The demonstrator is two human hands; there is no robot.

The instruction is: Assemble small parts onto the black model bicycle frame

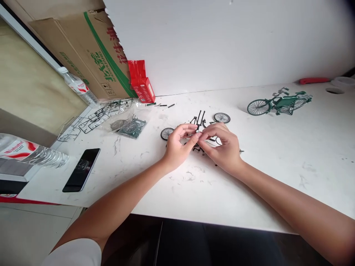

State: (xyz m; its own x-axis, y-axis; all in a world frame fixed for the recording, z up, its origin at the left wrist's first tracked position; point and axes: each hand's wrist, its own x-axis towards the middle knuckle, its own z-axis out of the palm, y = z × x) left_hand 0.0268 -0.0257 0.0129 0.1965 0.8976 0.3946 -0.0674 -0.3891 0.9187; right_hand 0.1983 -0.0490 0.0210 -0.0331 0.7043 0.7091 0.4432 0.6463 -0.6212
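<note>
Small black plastic model bicycle frame (199, 120) sits pinched between the fingertips of the left hand (176, 146) and right hand (223, 146), low over the white tabletop (277, 166). It is a fine grip for so tiny a part, with loose spoked wheels (222, 117) lying within reach.

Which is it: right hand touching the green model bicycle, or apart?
Apart. Head view shows bare table between the right hand and the green model bicycle.

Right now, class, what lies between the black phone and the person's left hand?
Only bare, scuffed tabletop between phone and left hand, in the head view.
</note>
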